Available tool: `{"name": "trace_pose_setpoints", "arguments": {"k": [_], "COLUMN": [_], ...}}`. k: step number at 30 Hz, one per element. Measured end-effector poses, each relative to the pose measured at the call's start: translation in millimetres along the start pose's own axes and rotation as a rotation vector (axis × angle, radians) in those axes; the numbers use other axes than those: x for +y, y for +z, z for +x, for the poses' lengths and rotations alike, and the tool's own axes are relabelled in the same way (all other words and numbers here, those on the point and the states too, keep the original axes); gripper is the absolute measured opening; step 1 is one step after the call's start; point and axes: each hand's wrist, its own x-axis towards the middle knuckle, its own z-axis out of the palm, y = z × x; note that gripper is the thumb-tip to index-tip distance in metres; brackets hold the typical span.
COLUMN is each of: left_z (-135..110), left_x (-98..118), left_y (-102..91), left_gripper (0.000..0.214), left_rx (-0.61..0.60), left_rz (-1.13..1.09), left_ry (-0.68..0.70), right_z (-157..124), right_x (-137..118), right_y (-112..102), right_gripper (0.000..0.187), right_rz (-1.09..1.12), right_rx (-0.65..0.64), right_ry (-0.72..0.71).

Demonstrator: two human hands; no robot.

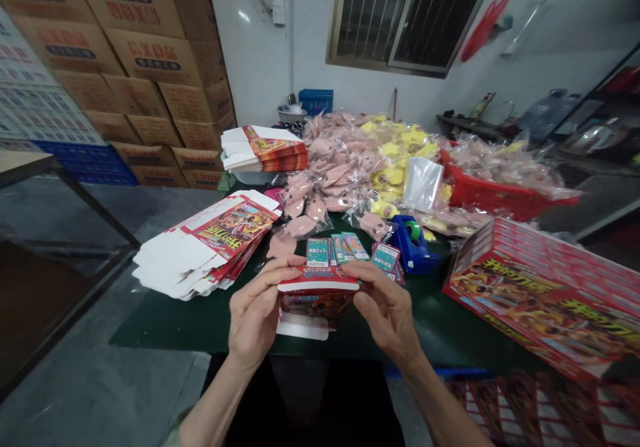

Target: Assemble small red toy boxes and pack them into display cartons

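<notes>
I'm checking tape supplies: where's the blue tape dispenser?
In the head view, the blue tape dispenser sits right of centre on the green table, between the cards and the red boxes.

Between your left hand [254, 306] and right hand [393, 310], the small red carton [319, 274] keeps its far side hidden, its shadowed front print too blurred to read. Behind it, the lower ends of the cards [319, 250] vanish from your view, their fine lettering too small to make out. Your forearms [220, 394] run off the bottom edge. At right, the frame cuts the printed boxes [530, 294]; below, the table [185, 320] partly covers red-and-white packaging [510, 407]. Brown cartons [130, 0] leave the frame at upper left.
</notes>
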Motion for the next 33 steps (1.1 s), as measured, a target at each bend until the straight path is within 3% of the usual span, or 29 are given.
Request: {"name": "trace_pose_setpoints", "arguments": {"k": [3, 8, 20, 25, 29, 33], "left_z": [4.6, 16.7, 24.7, 15.4, 5.1, -5.4], "left_x": [17.1, 43.1, 56.9, 53.5, 46.6, 31.8], "left_y": [-4.9, -7.9, -12.8, -16.7, -20.8, -18.4], "left_gripper": [0.022, 0.018, 0.016, 0.029, 0.037, 0.041], "left_rx": [-0.123, -0.311, -0.463, -0.465, -0.464, -0.343], "left_rz": [0.158, 0.469, 0.604, 0.785, 0.865, 0.854], "left_ry": [-0.012, -0.065, 0.116, 0.302, 0.367, 0.397], "right_z": [1.6, 5.6, -5.1, -4.0, -4.6, -9.7], "right_x": [-8.5, -21.4, -22.3, -17.9, -14.1, -5.6], "right_y": [-4.2, -9.1, 4.3, 5.6, 7.0, 11.5], "right_gripper": [0.013, 0.014, 0.009, 0.011, 0.013, 0.024], "right_rz": [-0.005, -0.032, -0.077, -0.086, -0.117, -0.254], "right_rx": [0.018, -0.076, 0.070, 0.125, 0.102, 0.138], "right_ry": [0.062, 0.193, 0.041, -0.014, -0.054, -0.204]}}
